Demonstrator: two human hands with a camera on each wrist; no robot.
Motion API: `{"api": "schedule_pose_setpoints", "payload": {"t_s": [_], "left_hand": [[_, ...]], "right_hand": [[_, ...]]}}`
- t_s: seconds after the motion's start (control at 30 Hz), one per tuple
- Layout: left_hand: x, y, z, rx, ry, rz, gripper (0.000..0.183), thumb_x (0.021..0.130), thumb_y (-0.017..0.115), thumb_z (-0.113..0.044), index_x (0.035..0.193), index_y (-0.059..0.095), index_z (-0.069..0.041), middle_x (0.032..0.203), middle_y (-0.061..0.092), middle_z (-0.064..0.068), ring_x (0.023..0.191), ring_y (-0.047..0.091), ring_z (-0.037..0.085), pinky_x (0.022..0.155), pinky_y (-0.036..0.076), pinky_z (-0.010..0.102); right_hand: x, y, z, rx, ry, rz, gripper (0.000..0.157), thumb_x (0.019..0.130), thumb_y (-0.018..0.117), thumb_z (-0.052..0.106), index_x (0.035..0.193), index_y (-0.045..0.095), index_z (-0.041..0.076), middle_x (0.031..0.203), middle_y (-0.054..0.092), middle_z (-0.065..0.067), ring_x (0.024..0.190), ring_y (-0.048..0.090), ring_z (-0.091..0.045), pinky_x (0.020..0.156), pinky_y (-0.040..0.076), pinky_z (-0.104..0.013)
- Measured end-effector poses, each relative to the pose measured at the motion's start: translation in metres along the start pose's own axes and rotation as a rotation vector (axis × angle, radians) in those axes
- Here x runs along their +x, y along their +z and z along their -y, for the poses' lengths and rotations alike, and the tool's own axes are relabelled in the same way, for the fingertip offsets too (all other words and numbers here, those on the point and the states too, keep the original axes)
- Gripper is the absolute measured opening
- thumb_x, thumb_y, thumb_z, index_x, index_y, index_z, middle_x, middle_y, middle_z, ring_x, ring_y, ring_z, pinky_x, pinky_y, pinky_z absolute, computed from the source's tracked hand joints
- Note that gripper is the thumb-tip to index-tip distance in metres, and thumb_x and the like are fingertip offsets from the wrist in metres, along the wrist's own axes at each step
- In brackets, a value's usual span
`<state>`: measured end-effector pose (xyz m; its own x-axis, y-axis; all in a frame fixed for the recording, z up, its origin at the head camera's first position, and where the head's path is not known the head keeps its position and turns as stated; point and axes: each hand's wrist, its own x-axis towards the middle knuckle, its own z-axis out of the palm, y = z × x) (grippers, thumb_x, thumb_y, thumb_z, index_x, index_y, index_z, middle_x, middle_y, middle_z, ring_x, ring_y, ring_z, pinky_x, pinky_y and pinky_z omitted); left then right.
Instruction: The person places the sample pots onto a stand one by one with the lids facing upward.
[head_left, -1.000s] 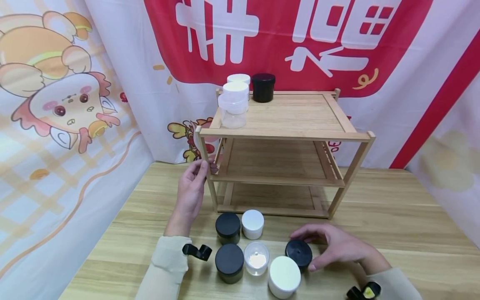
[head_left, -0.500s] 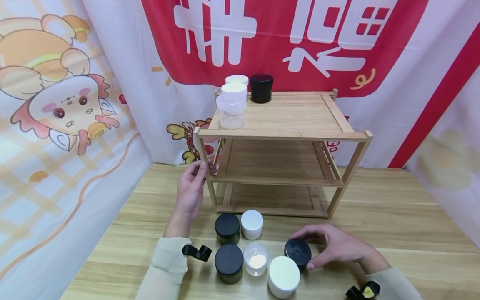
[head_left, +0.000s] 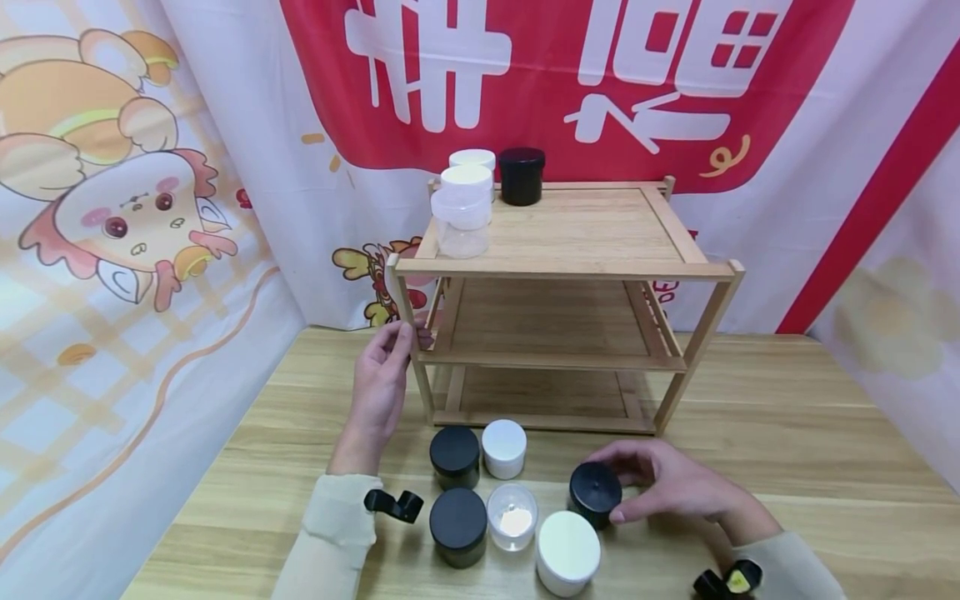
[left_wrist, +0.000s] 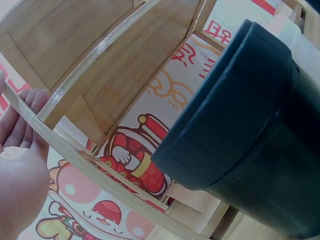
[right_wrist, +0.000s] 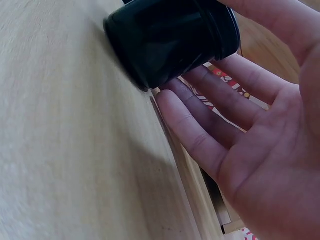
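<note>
My left hand [head_left: 381, 379] grips the left front post of a wooden three-tier shelf [head_left: 562, 268]; the left wrist view shows its fingers [left_wrist: 31, 117] around the post. With thumb and fingers at its sides, my right hand [head_left: 675, 483] holds a small black jar [head_left: 596, 493]. In the right wrist view this jar [right_wrist: 165, 42] is close over the tabletop. Beside it stands a white-lidded jar [head_left: 567, 552]. Further left are a clear tub [head_left: 513, 517], a smaller white jar [head_left: 505, 448] and two dark jars with black lids, one rear [head_left: 454, 456] and one front [head_left: 458, 527].
On the shelf's top tier, a clear tub [head_left: 461, 237], two white jars, the nearer one [head_left: 467, 177] overlapping the other, and a black jar [head_left: 522, 177] stand at the left. Printed cloth [head_left: 615, 125] hangs behind. Wooden tabletop [head_left: 795, 433] extends right of the shelf.
My right hand has moved the black jar slightly up and away from the white-lidded jar, toward the shelf. The left hand stays on the post.
</note>
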<state>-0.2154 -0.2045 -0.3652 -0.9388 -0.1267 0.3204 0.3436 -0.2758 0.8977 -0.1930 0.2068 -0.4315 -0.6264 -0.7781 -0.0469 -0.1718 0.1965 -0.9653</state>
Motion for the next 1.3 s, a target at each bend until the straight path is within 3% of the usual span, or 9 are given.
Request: {"api": "schedule_pose_setpoints", "payload": {"t_s": [0.2,0.37,0.47,0.63,1.0,1.3], "left_hand": [[0.0,0.001,0.0,0.001,0.005,0.003,0.016,0.113,0.057,-0.026,0.119,0.068,-0.016,0.141,0.06,0.024,0.112,0.067,0.017,0.117,0.047,0.029],[0.0,0.0,0.001,0.001,-0.002,-0.005,0.018,0.113,0.058,-0.027,0.119,0.068,-0.014,0.137,0.063,0.02,0.116,0.065,0.024,0.119,0.045,0.032],[0.0,0.0,0.001,0.006,-0.005,-0.008,0.029,0.113,0.057,-0.028,0.127,0.064,-0.003,0.133,0.065,0.016,0.118,0.064,0.027,0.12,0.044,0.033],[-0.001,0.001,0.001,0.007,-0.001,-0.008,0.045,0.114,0.056,-0.027,0.136,0.053,0.012,0.135,0.063,0.02,0.114,0.066,0.019,0.119,0.046,0.029],[-0.001,0.0,0.001,0.0,-0.004,-0.007,0.028,0.113,0.056,-0.028,0.126,0.063,-0.003,0.139,0.061,0.021,0.114,0.066,0.017,0.117,0.047,0.028],[0.0,0.001,0.0,0.008,0.0,-0.001,0.04,0.114,0.056,-0.028,0.133,0.057,0.007,0.139,0.061,0.02,0.115,0.065,0.017,0.117,0.047,0.028]], "right_hand": [[-0.001,-0.001,0.002,0.006,0.008,-0.015,0.059,0.09,0.084,0.005,0.144,0.06,0.0,0.141,0.063,-0.029,0.123,0.071,-0.019,0.105,0.058,-0.027],[-0.001,-0.002,0.003,-0.022,0.023,-0.048,0.06,0.089,0.085,0.007,0.143,0.06,0.0,0.14,0.063,-0.029,0.121,0.071,-0.019,0.103,0.059,-0.026],[-0.002,-0.002,0.004,-0.056,0.023,-0.1,0.06,0.089,0.086,0.009,0.143,0.061,0.0,0.138,0.064,-0.028,0.12,0.07,-0.017,0.101,0.06,-0.026],[-0.004,-0.001,0.008,-0.081,0.046,-0.215,0.064,0.087,0.088,0.012,0.143,0.06,-0.001,0.135,0.068,-0.026,0.116,0.071,-0.019,0.099,0.06,-0.025],[-0.01,-0.004,0.025,-0.116,0.078,-0.405,0.061,0.088,0.09,0.017,0.14,0.063,0.001,0.127,0.07,-0.023,0.104,0.076,-0.02,0.086,0.063,-0.028],[-0.013,-0.005,0.038,-0.148,0.104,-0.482,0.059,0.09,0.089,0.023,0.14,0.064,0.003,0.134,0.071,-0.021,0.112,0.075,-0.026,0.088,0.063,-0.026]]}}
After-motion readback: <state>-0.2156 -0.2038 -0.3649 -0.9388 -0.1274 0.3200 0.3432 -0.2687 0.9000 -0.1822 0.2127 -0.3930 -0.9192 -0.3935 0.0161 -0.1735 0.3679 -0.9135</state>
